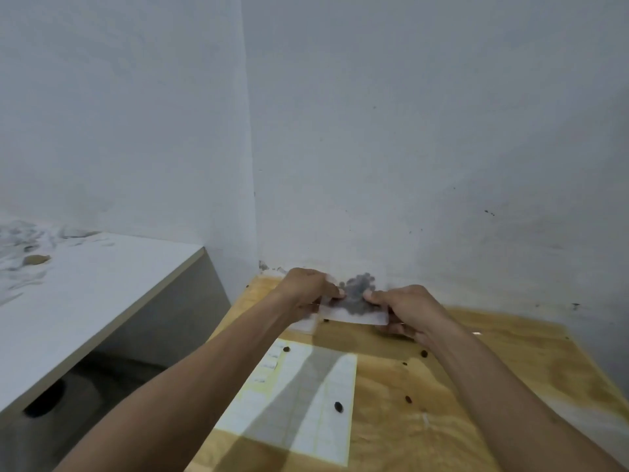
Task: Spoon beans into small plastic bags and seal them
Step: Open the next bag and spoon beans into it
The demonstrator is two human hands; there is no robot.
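A small clear plastic bag [354,306] with dark beans inside is held up over the far side of the wooden table [493,362], close to the wall. My left hand [308,287] pinches its left side with thumb and fingers. On its right side my right hand [405,308] pinches it the same way. The beans bulge at the bag's far end, and its near edge is a white strip facing me. No spoon is in view.
A white lined sheet [306,396] lies on the table under my arms, with a loose bean [338,406] on it. A few more beans [408,399] are scattered on the wood. A white counter [85,294] stands to the left, and walls close off the back.
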